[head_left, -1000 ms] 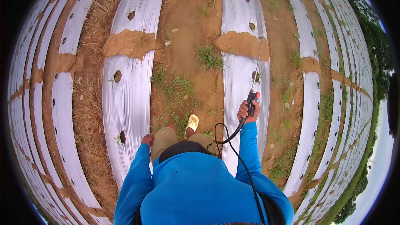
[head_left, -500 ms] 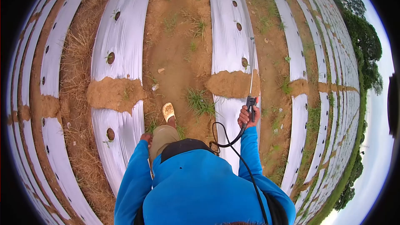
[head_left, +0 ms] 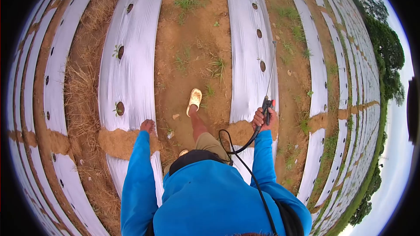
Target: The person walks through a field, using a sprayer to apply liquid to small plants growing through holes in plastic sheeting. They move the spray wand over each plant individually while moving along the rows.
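My right hand (head_left: 264, 119) is wrapped round the black handle of a spray wand (head_left: 271, 67), whose thin metal tube points forward along the right edge of a plastic-covered bed (head_left: 247, 52). A black hose (head_left: 258, 183) loops from the handle back past my waist. My left hand (head_left: 148, 126) hangs by the left bed (head_left: 129, 61), near a soil strip across it. Its fingers look loosely curled and too small to read clearly. Small green plants stand at holes (head_left: 120, 108) in the left bed.
Between the two beds runs a dirt path (head_left: 179, 78) with grass tufts (head_left: 188, 1). One foot in a pale clog (head_left: 195, 98) is on it. Dry straw (head_left: 85, 87) lies left of the left bed. More covered rows extend both ways, with trees (head_left: 385, 48) at the far right.
The beds and soil strips have shifted down and nearer to me. One clogged foot is now stretched forward on the path. My left hand has swung forward, while my right hand keeps holding the wand.
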### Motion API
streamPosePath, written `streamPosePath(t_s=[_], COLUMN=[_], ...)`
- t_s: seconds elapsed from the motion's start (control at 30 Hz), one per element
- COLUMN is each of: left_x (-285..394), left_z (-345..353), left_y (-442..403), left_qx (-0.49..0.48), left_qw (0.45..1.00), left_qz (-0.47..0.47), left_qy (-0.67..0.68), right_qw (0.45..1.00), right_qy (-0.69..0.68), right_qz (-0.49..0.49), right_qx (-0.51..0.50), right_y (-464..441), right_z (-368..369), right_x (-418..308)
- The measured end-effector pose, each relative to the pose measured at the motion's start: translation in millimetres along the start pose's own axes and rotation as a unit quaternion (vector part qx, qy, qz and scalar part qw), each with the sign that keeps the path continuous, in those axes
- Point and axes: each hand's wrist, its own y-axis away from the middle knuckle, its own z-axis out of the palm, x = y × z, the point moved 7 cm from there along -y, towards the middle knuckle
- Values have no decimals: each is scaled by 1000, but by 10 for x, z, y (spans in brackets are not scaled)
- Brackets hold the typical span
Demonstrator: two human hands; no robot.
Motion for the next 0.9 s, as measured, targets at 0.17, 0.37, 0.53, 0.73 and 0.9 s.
streamPosePath(t_s=[0.17,0.37,0.53,0.73,0.9], left_x=[406,1129,2515,4166,6125], left_z=[-25,251,663,1184,1561], left_y=[-419,-950,-1562,-3003,-4079], left_qx=[48,58,35,29,-26], left_qw=[995,986,982,988,985], left_qz=[-80,23,27,-144,-87], left_qy=[-23,-156,-186,-53,-145], right_qw=[999,999,997,995,999], right_qy=[32,25,58,43,42], right_qz=[-12,-24,-26,-29,-9], right_qx=[29,-8,34,85,20], right_y=[-1630,-3307,-4592,-6026,-7058], right_z=[465,1541,1878,2404,3221], right_x=[-591,-1427,-1902,-2240,-2556])
